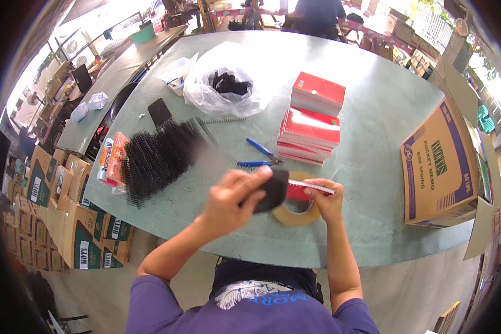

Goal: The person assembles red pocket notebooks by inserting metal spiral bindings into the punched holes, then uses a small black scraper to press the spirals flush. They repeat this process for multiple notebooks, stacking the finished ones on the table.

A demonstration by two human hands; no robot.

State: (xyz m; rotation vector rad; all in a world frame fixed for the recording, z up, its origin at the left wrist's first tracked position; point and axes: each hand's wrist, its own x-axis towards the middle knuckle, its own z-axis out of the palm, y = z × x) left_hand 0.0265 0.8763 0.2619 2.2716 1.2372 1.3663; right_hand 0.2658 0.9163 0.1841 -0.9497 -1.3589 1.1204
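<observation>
My left hand (228,197), smeared by motion, has its fingers closed on a flat black piece (274,192) with a rounded edge. The black piece meets the end of a thin red-covered memo pad (299,191). My right hand (325,197) pinches that pad by its white, edge-on side. Under the pad, partly covered, lies a wide roll of yellowish tape (295,217). Blue-handled pliers (260,149) rest just beyond my hands. Left of them is a large pile of black spiral binding coils (158,158), with several loose coils (222,119) at its far side.
Stacked red memo pads (312,125) stand beyond my right hand. An open cardboard box (442,164) occupies the table's right side. A clear plastic bag (197,92) with black pieces sits far left, near another flat black piece (160,112). An orange packet (116,158) lies beside the coils.
</observation>
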